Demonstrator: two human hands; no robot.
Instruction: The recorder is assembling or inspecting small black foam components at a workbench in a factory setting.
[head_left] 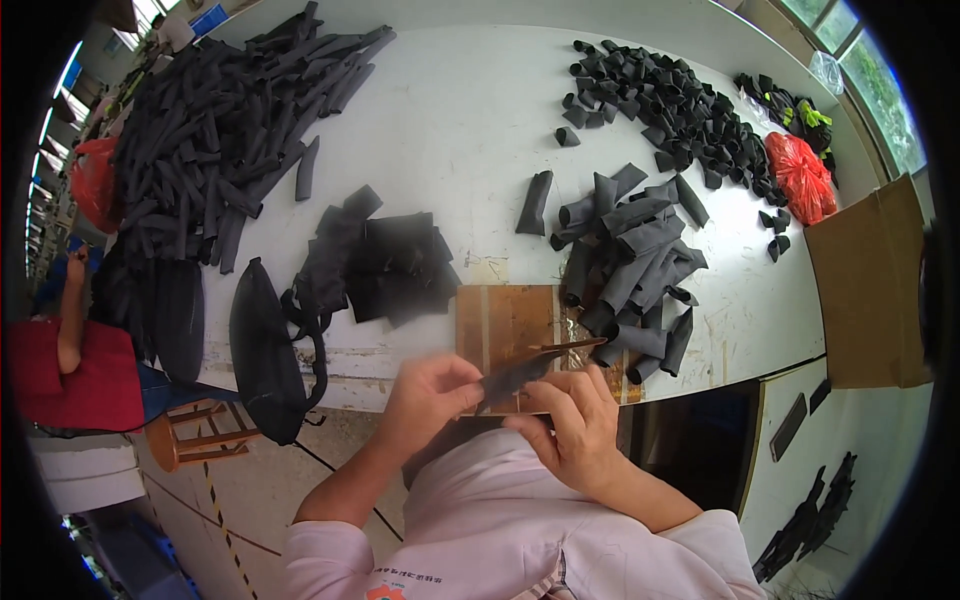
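My left hand (432, 398) pinches a small dark grey fabric piece (513, 380) between thumb and fingers, above the front edge of the table. My right hand (575, 425) is closed at the other end of the piece, fingers curled and thumb below. Just beyond the right fingers shows a thin, pointed, brownish blade (575, 345), perhaps of scissors; its grip is hidden. Under it lies a brown board (500, 312). Grey fabric tubes (640, 240) are heaped right behind the board, some overlapping its edge.
Long fabric strips (220, 120) pile up at far left, short fabric loops (690, 110) at far right. Flat dark pieces (400, 260) and a black bag (268, 350) lie at left. Red plastic bag (800, 178) and cardboard (868, 285) stand right. A person in red (80, 370) sits left.
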